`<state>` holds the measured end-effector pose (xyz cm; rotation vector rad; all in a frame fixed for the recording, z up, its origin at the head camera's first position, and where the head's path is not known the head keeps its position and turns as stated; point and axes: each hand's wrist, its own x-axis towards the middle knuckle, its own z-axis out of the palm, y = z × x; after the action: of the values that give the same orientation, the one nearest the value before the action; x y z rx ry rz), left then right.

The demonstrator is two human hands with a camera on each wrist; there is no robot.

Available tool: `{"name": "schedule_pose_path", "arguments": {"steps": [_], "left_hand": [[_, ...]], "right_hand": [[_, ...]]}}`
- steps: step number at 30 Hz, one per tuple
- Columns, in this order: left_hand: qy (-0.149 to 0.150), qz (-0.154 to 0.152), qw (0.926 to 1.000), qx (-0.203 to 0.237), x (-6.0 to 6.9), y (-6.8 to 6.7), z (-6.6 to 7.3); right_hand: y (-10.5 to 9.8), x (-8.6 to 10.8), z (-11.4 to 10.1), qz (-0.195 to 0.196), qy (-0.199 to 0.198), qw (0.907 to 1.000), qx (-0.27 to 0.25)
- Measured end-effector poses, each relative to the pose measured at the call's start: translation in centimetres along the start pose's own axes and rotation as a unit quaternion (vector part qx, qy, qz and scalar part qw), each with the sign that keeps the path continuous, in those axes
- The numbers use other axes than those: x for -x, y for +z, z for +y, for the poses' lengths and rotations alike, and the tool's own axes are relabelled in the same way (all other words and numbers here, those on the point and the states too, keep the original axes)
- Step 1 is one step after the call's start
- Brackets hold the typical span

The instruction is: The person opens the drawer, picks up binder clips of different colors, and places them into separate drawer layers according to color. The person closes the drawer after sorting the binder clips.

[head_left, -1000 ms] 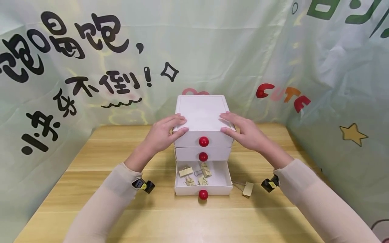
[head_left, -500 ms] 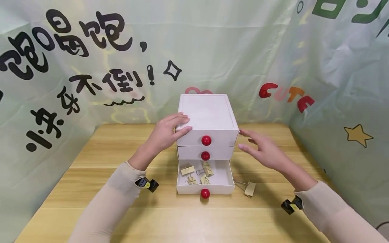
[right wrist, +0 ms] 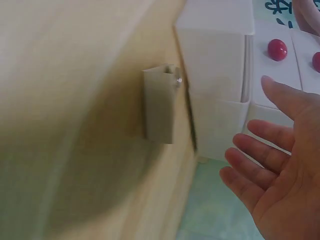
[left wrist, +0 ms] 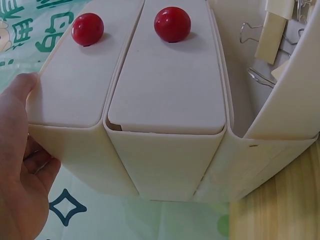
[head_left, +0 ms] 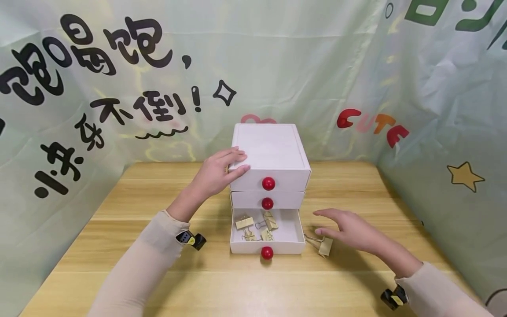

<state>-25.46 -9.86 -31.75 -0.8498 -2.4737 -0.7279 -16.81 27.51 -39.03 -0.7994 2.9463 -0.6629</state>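
A white three-tier drawer cabinet (head_left: 273,147) with red round knobs stands on the wooden table. My left hand (head_left: 218,172) holds its upper left edge, fingers over the top and thumb at the front edge; the left wrist view shows lower fingers curled by the side. The bottom drawer (head_left: 266,247) is pulled out and contains several gold binder clips (head_left: 269,221). Another binder clip (head_left: 325,246) lies on the table right of that drawer. Just above and beside it hovers my right hand (right wrist: 285,165), fingers loosely extended and holding nothing.
The wooden table (head_left: 158,281) extends around the cabinet. A pale printed cloth (head_left: 277,66) hangs behind and along both sides. The top drawer's red knob (head_left: 268,183) and the middle one's (head_left: 267,203) stick out at the front.
My right hand has left the cabinet's top right edge and come down to the right, beside the loose binder clip. The left hand has kept its hold on the cabinet.
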Motion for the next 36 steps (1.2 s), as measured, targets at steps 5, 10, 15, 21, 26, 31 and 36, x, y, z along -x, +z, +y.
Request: {"name": "schedule_pose_path", "arguments": {"steps": [5,10,15,21,26,31,36], "left_hand": [[0.001,0.003,1.0000,0.003,-0.1,0.1,0.0],[0.001,0.004,1.0000,0.004,-0.2,0.1,0.1],[0.000,0.005,1.0000,0.008,-0.2,0.0,0.1],[-0.003,0.003,0.9999,0.010,-0.2,0.0,0.1],[-0.005,0.002,0.9999,0.010,-0.2,0.1,0.1],[-0.004,0.003,1.0000,0.008,-0.1,0.1,0.0],[-0.009,-0.001,0.9999,0.013,0.0,0.0,0.1]], "right_hand": [[0.9,1.0,0.4,-0.005,-0.001,0.9998,0.019],[1.5,2.0,0.4,-0.004,-0.002,0.9993,0.038],[2.0,2.4,0.5,0.003,-0.013,0.9978,0.065],[2.8,2.7,0.8,0.008,-0.047,0.9956,0.081],[3.4,2.8,0.9,0.025,-0.090,0.9903,0.104],[3.6,2.9,0.6,0.030,-0.090,0.9896,0.108],[3.7,3.0,0.6,0.023,-0.084,0.9907,0.104]]}}
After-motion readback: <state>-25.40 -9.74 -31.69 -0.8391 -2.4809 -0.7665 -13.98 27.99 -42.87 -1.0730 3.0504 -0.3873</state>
